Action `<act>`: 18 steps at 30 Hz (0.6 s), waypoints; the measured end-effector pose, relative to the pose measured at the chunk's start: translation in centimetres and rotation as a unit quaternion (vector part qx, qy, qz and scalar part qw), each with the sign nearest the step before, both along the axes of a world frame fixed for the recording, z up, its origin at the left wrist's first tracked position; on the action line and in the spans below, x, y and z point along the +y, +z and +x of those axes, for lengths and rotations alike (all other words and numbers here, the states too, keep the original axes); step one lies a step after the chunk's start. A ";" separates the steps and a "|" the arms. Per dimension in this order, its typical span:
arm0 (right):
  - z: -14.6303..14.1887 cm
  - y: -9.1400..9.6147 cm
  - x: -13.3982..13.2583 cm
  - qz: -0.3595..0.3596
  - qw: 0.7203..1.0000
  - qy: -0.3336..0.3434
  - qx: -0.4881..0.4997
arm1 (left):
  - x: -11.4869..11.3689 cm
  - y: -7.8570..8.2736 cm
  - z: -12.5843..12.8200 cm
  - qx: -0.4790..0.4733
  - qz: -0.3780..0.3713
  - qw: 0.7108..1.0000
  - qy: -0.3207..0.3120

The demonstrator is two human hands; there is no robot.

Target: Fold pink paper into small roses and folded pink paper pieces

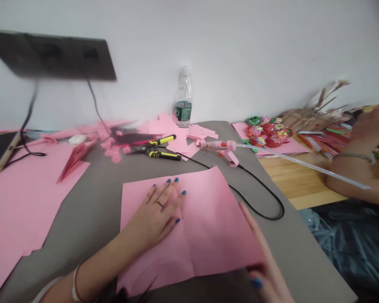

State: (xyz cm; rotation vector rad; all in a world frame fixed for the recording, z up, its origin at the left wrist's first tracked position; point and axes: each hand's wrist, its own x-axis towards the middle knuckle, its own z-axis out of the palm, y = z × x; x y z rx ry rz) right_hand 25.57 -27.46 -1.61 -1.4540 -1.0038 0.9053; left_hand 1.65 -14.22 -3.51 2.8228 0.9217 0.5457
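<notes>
A creased sheet of pink paper [214, 227] lies unfolded before me on the grey table, a fold line running down its middle. Spread flat on its left half is my left hand [159, 210], fingers apart, with blue nails and a ring. At the sheet's lower right edge, my right hand [268, 261] holds the paper, which lifts slightly there. Part of that hand is blurred and hidden by the sheet. Beyond the paper rests a pink glue gun [224, 149] with a long clear glue stick [303, 165] sticking out of its back.
Yellow-and-black pliers [158, 150], pink scraps [181, 141] and a water bottle [183, 101] stand toward the wall. Large pink sheets [25, 198] and a phone [1, 149] are left. Paper flowers [268, 131] sit right, beside another person's arm [353, 168]. A black cord [271, 189] loops nearby.
</notes>
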 end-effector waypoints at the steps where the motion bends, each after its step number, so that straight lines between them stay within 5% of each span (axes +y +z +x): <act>1: 0.4 0.3 0.5 -0.021 0.997 -0.053 0.052 | 0.0 0.0 0.0 0.008 0.002 1.000 -0.012; 3: 1.6 1.0 2.2 -0.099 0.981 -0.100 0.131 | 0.1 0.0 -0.1 0.025 0.000 0.999 -0.027; 5: 2.9 1.7 4.4 -0.160 0.962 -0.032 0.220 | 0.2 0.0 -0.1 0.035 -0.007 0.999 -0.030; 8: 4.2 2.4 7.2 -0.168 0.952 -0.018 0.254 | 0.3 -0.1 -0.1 0.039 -0.014 0.999 -0.027; 12: 3.9 2.9 9.1 -0.182 0.978 0.088 0.049 | 0.3 0.0 -0.1 0.054 -0.014 0.998 -0.023; 15: 2.6 3.2 9.5 -0.066 0.980 0.105 -0.153 | 0.2 0.1 0.0 0.063 -0.011 0.998 -0.023; 18: 1.6 3.3 9.3 0.032 0.947 0.160 -0.278 | 0.1 0.1 0.1 0.052 -0.003 0.999 -0.014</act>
